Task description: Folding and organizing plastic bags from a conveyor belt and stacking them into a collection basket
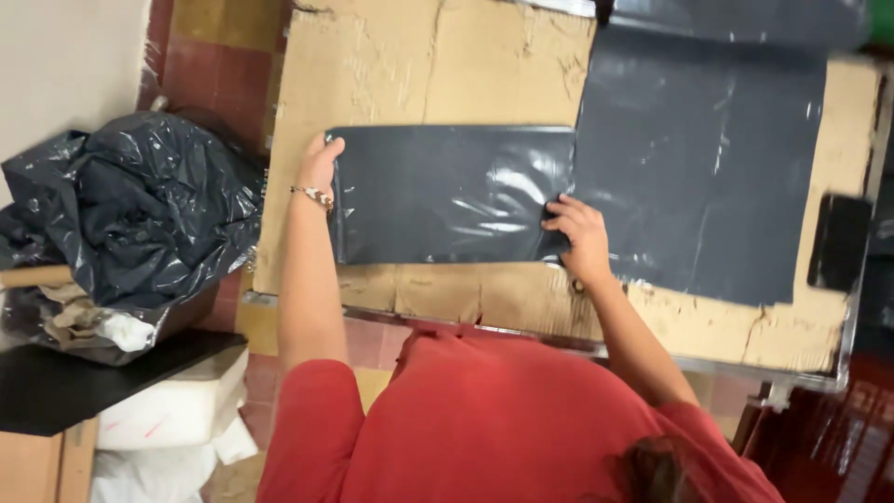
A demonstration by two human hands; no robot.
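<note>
A dark bag (447,191) at frame centre was held flat on cardboard (410,65). Its left edge was gripped by the left hand (319,163). Its right end was pressed by the right hand (579,237), fingers together.

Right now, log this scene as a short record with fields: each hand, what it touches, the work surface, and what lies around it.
left hand: left hand grips the left edge of the dark grey plastic bag, fingers curled over it
right hand: right hand presses flat on the bag's right end
bag: lies flat and wrinkled
surface: cardboard-covered table
beside bag: larger dark plastic sheet to its right, overlapping it
left of table: crumpled black plastic bag
far right: small black object
</note>
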